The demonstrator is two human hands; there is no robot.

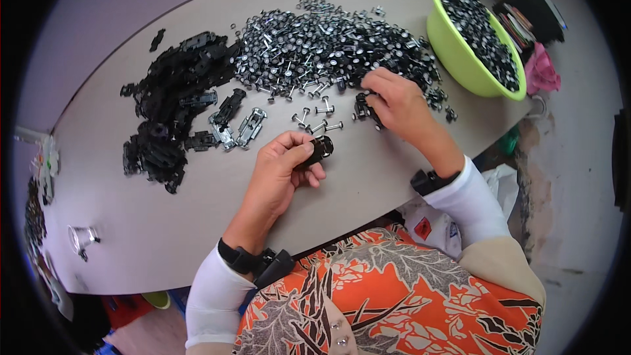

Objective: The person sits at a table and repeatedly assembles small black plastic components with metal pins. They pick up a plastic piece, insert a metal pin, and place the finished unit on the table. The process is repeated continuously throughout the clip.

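Now left hand (279,167) grasps black toy car (318,151), long axis toward upper right.

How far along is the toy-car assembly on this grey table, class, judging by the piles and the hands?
Done: the pictures show no separate finished batch. In hand: the left hand grips a small black toy car body; the right hand reaches into the heap of silver-axled black wheel sets. Left: that heap, the pile of black chassis pieces and the wheel-filled lime-green plastic bowl remain large, so most work seems ahead.

white sleeves (211,292), black wrist straps (240,260), orange leaf-print top (394,289), maybe apron.
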